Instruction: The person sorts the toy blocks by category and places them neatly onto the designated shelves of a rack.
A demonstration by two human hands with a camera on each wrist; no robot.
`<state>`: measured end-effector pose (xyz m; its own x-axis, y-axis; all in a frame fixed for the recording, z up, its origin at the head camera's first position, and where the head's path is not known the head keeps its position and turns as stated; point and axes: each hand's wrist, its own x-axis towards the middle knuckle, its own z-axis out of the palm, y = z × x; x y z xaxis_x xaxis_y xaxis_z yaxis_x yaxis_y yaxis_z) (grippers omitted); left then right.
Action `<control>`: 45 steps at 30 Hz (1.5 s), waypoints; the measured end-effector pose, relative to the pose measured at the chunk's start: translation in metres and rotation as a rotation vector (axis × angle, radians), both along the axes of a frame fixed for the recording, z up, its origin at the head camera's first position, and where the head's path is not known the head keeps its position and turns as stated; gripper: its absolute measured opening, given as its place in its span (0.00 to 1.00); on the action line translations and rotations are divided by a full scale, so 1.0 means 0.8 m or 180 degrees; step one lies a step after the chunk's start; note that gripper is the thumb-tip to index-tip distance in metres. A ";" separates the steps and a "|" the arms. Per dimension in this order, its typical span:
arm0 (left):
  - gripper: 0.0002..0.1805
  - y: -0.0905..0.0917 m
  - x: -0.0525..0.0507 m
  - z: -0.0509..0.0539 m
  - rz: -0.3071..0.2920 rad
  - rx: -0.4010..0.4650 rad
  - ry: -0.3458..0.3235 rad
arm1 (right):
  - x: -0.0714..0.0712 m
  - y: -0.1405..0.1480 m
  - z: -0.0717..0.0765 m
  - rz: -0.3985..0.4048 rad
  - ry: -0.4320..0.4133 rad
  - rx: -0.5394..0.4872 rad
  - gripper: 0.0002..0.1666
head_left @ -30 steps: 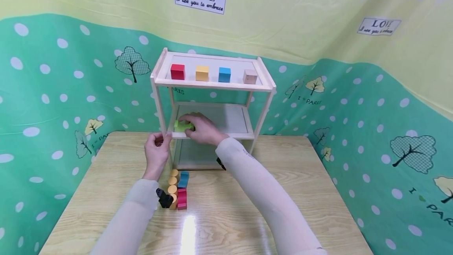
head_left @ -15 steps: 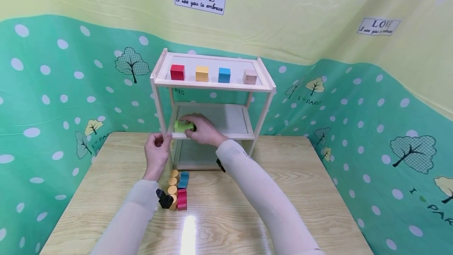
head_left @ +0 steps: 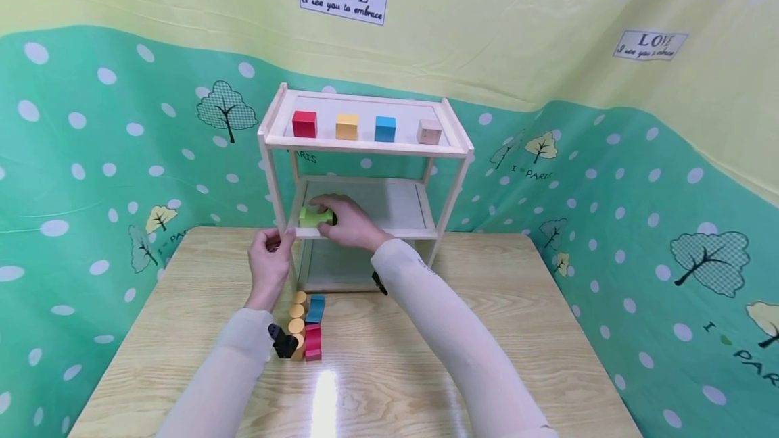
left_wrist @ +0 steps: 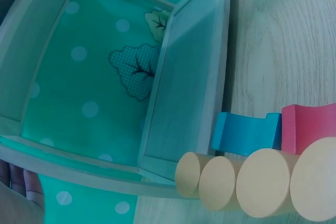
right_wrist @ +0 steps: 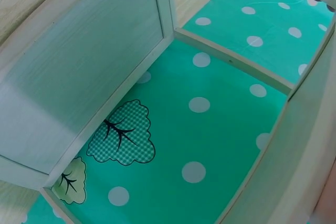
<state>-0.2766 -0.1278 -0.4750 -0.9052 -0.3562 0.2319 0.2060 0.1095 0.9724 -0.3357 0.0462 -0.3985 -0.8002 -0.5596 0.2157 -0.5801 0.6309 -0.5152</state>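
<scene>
My right hand (head_left: pixel 349 222) reaches over the middle tier of the small wooden shelf (head_left: pixel 395 233). Its fingers pinch a light-green block (head_left: pixel 309 217) near that tier's left front corner, and they partly cover it. My left hand (head_left: pixel 270 263) grips the shelf's left front post where it meets the middle tier. In the left wrist view, the curled fingers (left_wrist: pixel 32 186) show beside the post at the lower left. Only a sliver of the right hand (right_wrist: pixel 328 198) enters the right wrist view, and the green block is hidden there.
The top tier bears a red cube (head_left: pixel 305 124), a yellow cube (head_left: pixel 347 126), a blue cube (head_left: pixel 385 129) and a plain wood cube (head_left: pixel 429 132). Before the shelf lie several yellow cylinders (head_left: pixel 297 326), a blue curved block (head_left: pixel 315 309) and a red curved block (head_left: pixel 313 342). Patterned cloth (head_left: pixel 152 161) surrounds the table.
</scene>
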 end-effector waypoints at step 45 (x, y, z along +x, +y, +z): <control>0.24 0.000 0.001 0.003 0.0007 -0.0043 -0.0087 | 0.067 0.066 0.014 -0.0104 0.0675 -0.0003 0.29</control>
<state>-0.2761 -0.1278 -0.4730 -0.9104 -0.3551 0.2120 0.1793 0.1231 0.9761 -0.2818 0.0994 -0.3870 -0.7546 -0.5339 0.3816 -0.6548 0.6507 -0.3844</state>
